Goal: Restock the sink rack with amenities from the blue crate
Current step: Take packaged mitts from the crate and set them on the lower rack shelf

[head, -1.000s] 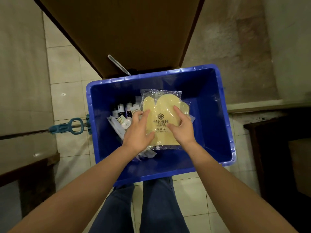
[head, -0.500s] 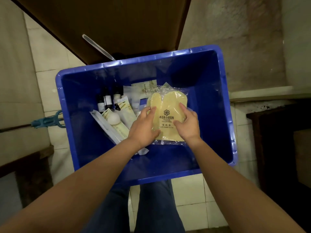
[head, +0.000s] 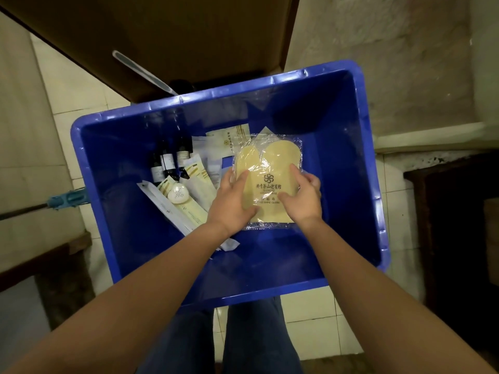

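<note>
- Your fingers [head: 242,179] grip the wrapped yellow mitt [head: 267,163] from both sides: left hand [head: 233,205] on its left edge, right hand [head: 305,199] on its right.
- You hold the mitt inside the blue crate [head: 351,184], right of centre.
- Left of it lie long sachets [head: 193,211] and a round soap [head: 178,197]; dark bottles [head: 167,163] sit beyond them.

The packet [head: 267,182], pinched between the left hand [head: 233,203] and right hand [head: 303,201], now sits lower and further right in the crate [head: 364,184], away from the bottles [head: 168,163] it nearly covered a second ago. The long sachets [head: 189,209] and round soap [head: 178,197] now show fully. The crate fills more of the view.
</note>
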A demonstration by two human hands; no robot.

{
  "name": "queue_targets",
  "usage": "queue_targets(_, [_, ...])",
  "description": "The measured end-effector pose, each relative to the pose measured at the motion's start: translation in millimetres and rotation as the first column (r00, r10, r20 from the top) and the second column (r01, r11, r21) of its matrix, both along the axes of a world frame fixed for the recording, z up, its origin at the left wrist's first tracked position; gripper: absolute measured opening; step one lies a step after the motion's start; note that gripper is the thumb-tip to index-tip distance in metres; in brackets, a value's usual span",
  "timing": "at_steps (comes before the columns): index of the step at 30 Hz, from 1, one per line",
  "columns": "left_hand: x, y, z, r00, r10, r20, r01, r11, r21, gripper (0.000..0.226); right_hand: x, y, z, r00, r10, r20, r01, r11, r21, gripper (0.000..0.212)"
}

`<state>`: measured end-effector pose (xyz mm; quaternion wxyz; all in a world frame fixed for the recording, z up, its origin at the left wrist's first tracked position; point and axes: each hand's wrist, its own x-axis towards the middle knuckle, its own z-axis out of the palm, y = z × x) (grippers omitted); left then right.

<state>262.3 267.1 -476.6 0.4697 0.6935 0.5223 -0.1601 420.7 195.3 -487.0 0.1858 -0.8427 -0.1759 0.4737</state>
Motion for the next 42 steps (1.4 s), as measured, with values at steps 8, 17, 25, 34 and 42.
queue_targets(8, [5, 4, -5, 0.986, 0.162, 0.029, -0.156, 0.976, -0.149, 0.079, 6, 5, 4, 0.998, 0.007, -0.059, -0.009, 0.999, -0.045, 0.083])
queue_targets(17, [1, 2, 2, 0.955, 0.28, 0.102, -0.251, 0.939, -0.235, 0.069, 7, 0, 26, 0.991, 0.002, -0.137, 0.0, 1.0, 0.012, 0.086])
queue_targets(25, [-10, 10, 61, 0.967, 0.203, 0.153, -0.186, 0.975, -0.12, 0.068, -3, -6, 85, 0.987, 0.065, -0.146, -0.051, 0.994, 0.097, 0.084])
queue_targets(34, [-42, 10, 161, 0.961, 0.109, 0.255, -0.115, 0.993, 0.007, 0.072, -42, -23, 176, 0.998, 0.039, -0.056, -0.026, 0.977, 0.211, 0.085])
queue_targets(42, [-86, -8, 243, 0.924, -0.041, 0.381, 0.0, 0.994, 0.106, 0.075, -98, -58, 255, 0.997, -0.051, 0.061, 0.029, 0.947, 0.321, 0.091])
